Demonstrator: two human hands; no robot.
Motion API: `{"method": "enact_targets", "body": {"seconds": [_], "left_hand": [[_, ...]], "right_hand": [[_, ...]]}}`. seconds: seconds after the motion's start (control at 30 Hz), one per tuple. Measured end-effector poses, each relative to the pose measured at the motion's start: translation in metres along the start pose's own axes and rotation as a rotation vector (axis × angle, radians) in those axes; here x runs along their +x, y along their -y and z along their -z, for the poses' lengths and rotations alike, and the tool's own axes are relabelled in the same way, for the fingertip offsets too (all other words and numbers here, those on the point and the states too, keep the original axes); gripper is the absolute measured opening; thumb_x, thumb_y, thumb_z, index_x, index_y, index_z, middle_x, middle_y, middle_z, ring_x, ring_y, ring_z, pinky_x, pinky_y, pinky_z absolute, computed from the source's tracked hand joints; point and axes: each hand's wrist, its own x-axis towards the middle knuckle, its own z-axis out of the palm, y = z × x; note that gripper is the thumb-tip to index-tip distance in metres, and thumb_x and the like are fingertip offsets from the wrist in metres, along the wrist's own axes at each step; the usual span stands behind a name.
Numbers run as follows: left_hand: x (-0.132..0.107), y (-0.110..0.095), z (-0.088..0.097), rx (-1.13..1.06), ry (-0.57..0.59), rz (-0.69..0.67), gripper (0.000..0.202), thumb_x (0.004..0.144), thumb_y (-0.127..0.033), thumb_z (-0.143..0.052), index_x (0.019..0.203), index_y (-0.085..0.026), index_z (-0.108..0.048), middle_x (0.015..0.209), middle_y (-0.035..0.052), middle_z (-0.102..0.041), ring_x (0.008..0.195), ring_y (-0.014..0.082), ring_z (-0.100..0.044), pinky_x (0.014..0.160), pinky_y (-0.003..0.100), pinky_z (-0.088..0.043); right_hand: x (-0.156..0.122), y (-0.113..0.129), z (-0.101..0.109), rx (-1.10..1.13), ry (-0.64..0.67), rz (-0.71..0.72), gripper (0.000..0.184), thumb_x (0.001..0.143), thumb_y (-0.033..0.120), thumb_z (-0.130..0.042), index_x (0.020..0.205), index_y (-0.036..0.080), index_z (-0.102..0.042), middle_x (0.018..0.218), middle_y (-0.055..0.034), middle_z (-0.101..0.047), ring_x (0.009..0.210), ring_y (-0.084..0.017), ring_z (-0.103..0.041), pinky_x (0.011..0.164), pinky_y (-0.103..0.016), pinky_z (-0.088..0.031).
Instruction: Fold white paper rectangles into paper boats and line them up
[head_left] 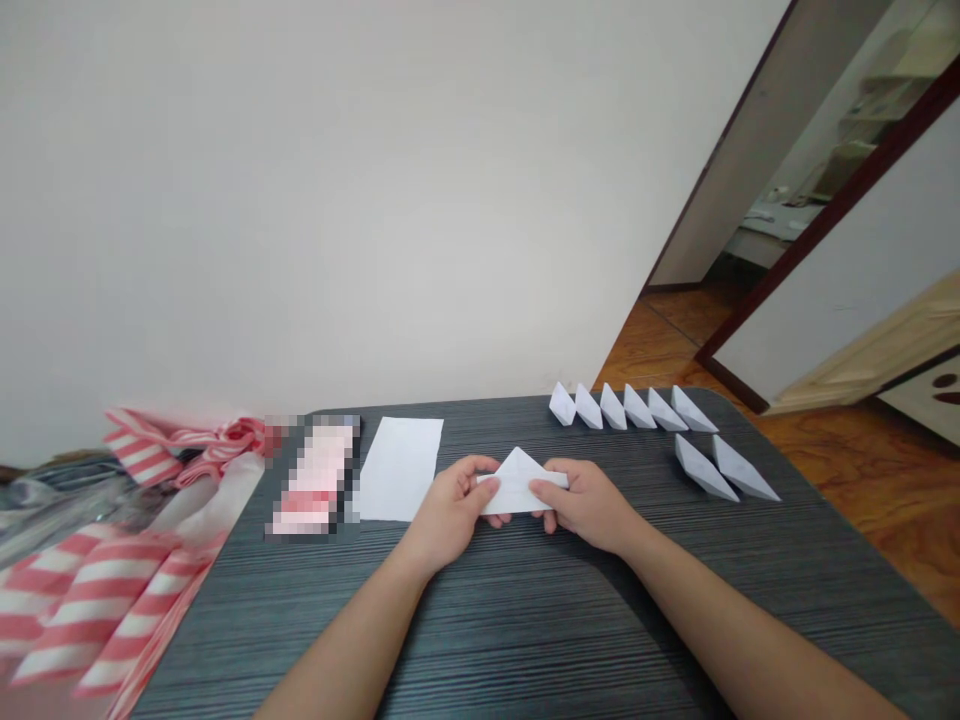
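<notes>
I am facing a plain, off-white wall (337, 200), and soft light is spreading over it. A dark grey, streaky table (487, 640) is standing before me. On my right, a brown wooden floor (840, 450) is showing, a dark red door frame (832, 216) is slanting, and cream furniture with dark ovals (922, 395) is peeking in.

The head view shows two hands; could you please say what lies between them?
In the head view, the left hand and right hand hold folded paper between them.

Soft, muted light, faint shadow across tabletop (487, 625)
</notes>
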Motion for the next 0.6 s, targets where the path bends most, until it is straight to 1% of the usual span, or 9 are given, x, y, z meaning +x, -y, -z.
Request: {"method": "enact_targets", "body": {"seconds": [0.27, 0.47, 0.6], "left_hand": [[-0.0017, -0.0012, -0.0008, -0.001, 0.023, -0.024, 0.026, 0.082, -0.034, -0.052, 0.097, -0.013, -0.053, 0.065, 0.0018, -0.063, 0.056, 0.0133, -0.059, 0.057, 0.026, -0.048], [-0.0027, -0.0037, -0.0056, 0.035, 0.02, -0.024, 0.026, 0.077, -0.032, -0.059, 0.095, -0.014, -0.055, 0.075, 0.0021, -0.062, 0.06, 0.0113, -0.055, 0.053, 0.021, -0.043], [-0.0028, -0.0018, -0.0048, 0.099, -0.015, -0.015, 0.022, 0.077, -0.033, -0.06, 0.088, -0.013, -0.059, 0.074, 0.0028, -0.063, 0.061, 0.0112, -0.055, 0.054, 0.02, -0.04]], "right_hand": [[0.0002, -0.0014, 0.0004, 0.003, 0.003, 0.016, 0.022, 0.083, 0.031, -0.051, 0.067, 0.016, -0.055, 0.046, 0.0036, -0.057, 0.037, -0.008, -0.045, 0.04, -0.019, -0.031], [-0.0015, 0.0009, -0.0014, -0.045, 0.013, 0.027, 0.023, 0.082, 0.029, -0.053, 0.065, 0.016, -0.058, 0.047, 0.0026, -0.059, 0.042, -0.009, -0.05, 0.046, -0.019, -0.035], [-0.0011, -0.0004, -0.0034, -0.064, 0.024, 0.009, 0.022, 0.081, 0.029, -0.055, 0.064, 0.016, -0.058, 0.046, 0.0032, -0.059, 0.041, -0.009, -0.049, 0.046, -0.019, -0.034]]}}
